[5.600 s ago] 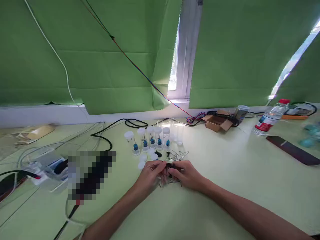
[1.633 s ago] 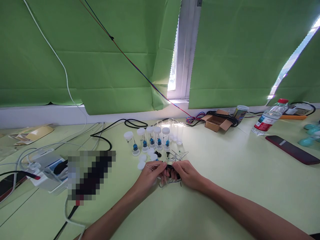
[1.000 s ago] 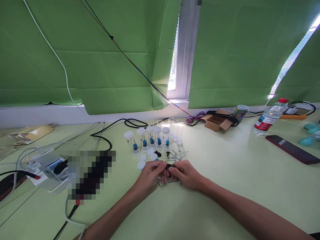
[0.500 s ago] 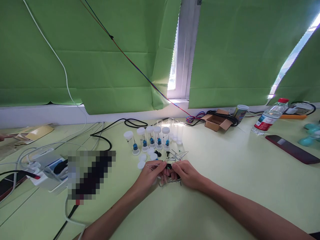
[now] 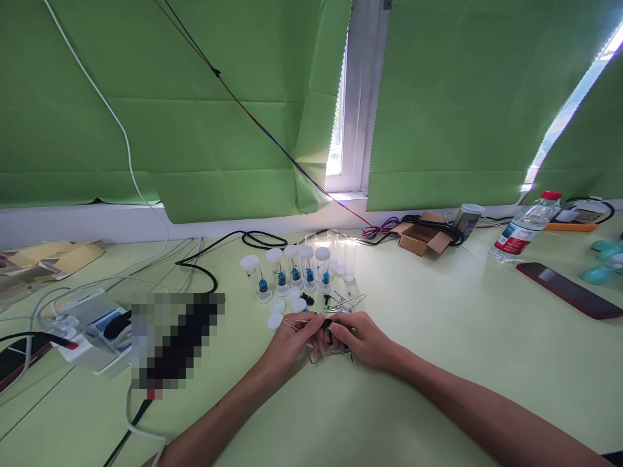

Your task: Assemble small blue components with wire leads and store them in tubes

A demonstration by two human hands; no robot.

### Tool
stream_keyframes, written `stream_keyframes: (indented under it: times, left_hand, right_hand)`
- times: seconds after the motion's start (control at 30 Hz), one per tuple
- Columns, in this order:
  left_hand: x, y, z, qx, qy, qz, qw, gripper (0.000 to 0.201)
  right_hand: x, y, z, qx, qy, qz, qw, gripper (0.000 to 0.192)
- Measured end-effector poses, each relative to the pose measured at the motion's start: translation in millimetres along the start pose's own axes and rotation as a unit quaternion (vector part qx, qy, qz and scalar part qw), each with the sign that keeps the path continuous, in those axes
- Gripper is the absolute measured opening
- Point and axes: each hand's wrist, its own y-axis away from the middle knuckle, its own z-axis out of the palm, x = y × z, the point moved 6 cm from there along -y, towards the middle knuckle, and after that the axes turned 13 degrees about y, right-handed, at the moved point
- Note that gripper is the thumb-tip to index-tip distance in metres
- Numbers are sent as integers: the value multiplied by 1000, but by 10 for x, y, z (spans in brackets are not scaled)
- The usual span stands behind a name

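My left hand (image 5: 294,336) is closed in a pinch, with a thin bent metal wire (image 5: 291,321) sticking out past its thumb. My right hand (image 5: 364,335) meets it, fingers closed on a small black part (image 5: 328,323) between the two hands. Fingers hide most of that part. Just beyond lie loose bent metal wires (image 5: 351,302), a small black fitting (image 5: 327,299) and white round caps (image 5: 278,306). More metal pieces lie partly hidden beneath the hands. Several clear tubes (image 5: 263,288) with white tops and blue pieces inside stand behind.
Empty-looking clear tubes (image 5: 349,263) stand at the back. Beyond them sit an open cardboard box (image 5: 419,244), a can (image 5: 469,220) and a water bottle (image 5: 520,237). A dark phone (image 5: 569,290) lies right. Cables and a white power strip (image 5: 92,337) crowd the left.
My right fingers have shifted slightly around the black part, the thumb now lower and nearer the left hand. A person's finger at the far left edge has drawn back. The tubes have not moved.
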Motion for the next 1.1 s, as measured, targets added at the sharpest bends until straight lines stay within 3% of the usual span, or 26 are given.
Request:
stream_keyframes:
  times: [0.2,1.1]
  left_hand:
    - [-10,4,-9,5,-2,-3,1000,41]
    - [-31,-6,12,-21,-8,-2,1000,42]
  right_hand:
    - [-9,-3,-5,-1,12,14,1000,31]
    - [44,-21,13,11,4,3,1000,57]
